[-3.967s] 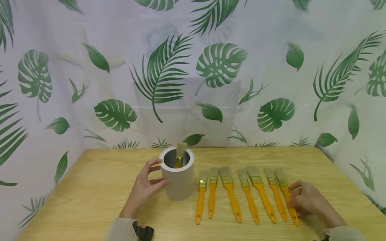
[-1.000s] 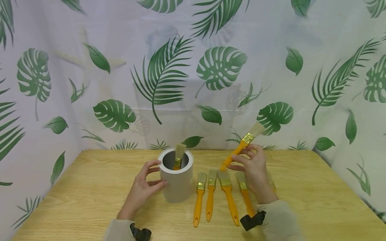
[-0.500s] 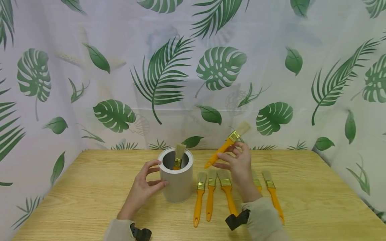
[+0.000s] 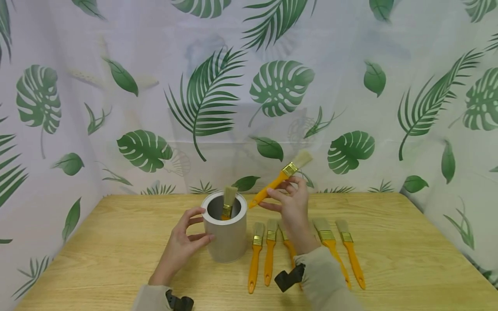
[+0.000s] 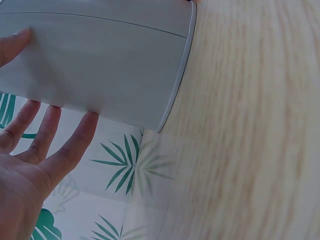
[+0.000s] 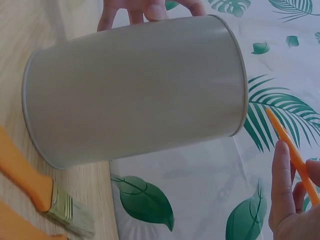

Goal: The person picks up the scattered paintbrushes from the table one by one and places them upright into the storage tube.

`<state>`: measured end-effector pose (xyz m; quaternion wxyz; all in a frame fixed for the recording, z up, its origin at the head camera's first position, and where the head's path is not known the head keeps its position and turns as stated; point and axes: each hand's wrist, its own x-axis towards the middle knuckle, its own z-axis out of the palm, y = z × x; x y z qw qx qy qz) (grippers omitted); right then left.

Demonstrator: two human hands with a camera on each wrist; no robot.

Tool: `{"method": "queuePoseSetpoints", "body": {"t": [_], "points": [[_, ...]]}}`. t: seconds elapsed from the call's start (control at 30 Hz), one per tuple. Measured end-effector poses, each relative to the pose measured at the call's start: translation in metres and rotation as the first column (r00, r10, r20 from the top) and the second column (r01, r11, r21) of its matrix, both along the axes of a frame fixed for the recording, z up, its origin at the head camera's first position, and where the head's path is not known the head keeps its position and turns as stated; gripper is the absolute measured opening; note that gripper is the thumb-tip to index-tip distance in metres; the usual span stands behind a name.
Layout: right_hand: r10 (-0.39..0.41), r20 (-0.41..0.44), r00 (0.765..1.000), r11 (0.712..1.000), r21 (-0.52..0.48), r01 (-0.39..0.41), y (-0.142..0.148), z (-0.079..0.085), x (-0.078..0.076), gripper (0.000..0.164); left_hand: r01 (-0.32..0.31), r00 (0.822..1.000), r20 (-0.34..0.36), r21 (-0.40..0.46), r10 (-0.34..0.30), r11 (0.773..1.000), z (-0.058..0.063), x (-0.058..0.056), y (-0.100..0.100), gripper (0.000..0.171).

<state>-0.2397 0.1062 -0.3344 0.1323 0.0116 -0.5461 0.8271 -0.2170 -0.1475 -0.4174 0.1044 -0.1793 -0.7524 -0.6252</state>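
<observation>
My left hand (image 4: 183,246) steadies a light grey metal can (image 4: 225,242) on its left side, thumb at the front and fingers round the back. One paintbrush (image 4: 229,196) stands in the can with its bristles up above the rim. In the air just right of the can, my right hand (image 4: 293,211) pinches another paintbrush (image 4: 278,179) by its orange handle. Its bristles point up and right, its handle end down and left, near the rim. In the right wrist view the handle (image 6: 287,137) shows between thumb and fingers.
Several orange-handled paintbrushes lie in a row on the wooden table (image 4: 116,242), from a narrow one (image 4: 254,259) beside the can to one (image 4: 352,255) at the right. My right forearm covers part of the row. A leaf-printed cloth (image 4: 155,108) hangs behind.
My right hand has picked up the rightmost paintbrush from the row, lifted it and carried it left to the can. My left hand has stayed at the can.
</observation>
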Motion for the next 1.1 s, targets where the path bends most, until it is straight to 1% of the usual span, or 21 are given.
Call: {"method": "queuePoseSetpoints", "body": {"t": [0.13, 0.3, 0.5, 0.6, 0.67, 0.87, 0.93, 1.03, 1.1], "points": [[-0.021, -0.03, 0.999, 0.999, 0.036, 0.022, -0.01, 0.0, -0.002, 0.042, -0.003, 1.0, 0.002, -0.004, 0.003, 1.0, 0.0, 0.0, 0.0, 0.063], [-0.052, -0.116, 0.992, 0.987, 0.147, 0.068, -0.019, -0.003, -0.002, 0.042, -0.005, 1.0, 0.016, -0.004, 0.005, 1.0, 0.001, 0.001, 0.0, 0.063], [-0.049, -0.184, 0.982, 0.951, 0.293, 0.103, -0.03, -0.007, 0.0, 0.041, -0.006, 1.0, 0.015, -0.003, 0.006, 1.0, 0.001, 0.001, 0.0, 0.063], [-0.026, -0.222, 0.975, 0.927, 0.36, 0.107, -0.034, -0.009, 0.002, 0.04, -0.004, 1.0, 0.007, -0.004, 0.004, 1.0, 0.001, 0.001, 0.0, 0.063], [-0.004, -0.256, 0.967, 0.906, 0.409, 0.112, -0.037, -0.01, 0.003, 0.04, -0.005, 1.0, 0.009, -0.002, 0.005, 1.0, 0.001, 0.002, 0.0, 0.063], [0.056, -0.339, 0.939, 0.823, 0.549, 0.149, -0.04, -0.016, 0.004, 0.04, 0.001, 1.0, 0.019, 0.005, -0.001, 1.0, 0.002, 0.003, 0.0, 0.063], [0.069, -0.359, 0.931, 0.789, 0.59, 0.169, -0.039, -0.018, 0.003, 0.038, 0.004, 1.0, 0.016, 0.005, -0.004, 1.0, 0.002, 0.002, 0.0, 0.063], [0.107, -0.368, 0.924, 0.734, 0.656, 0.176, -0.038, -0.018, 0.003, 0.032, 0.0, 1.0, 0.011, -0.001, 0.0, 1.0, 0.001, 0.001, 0.001, 0.062], [0.139, -0.378, 0.916, 0.707, 0.685, 0.176, -0.036, -0.017, 0.005, 0.03, -0.003, 1.0, 0.008, -0.003, 0.003, 1.0, 0.001, 0.0, 0.001, 0.062]]}}
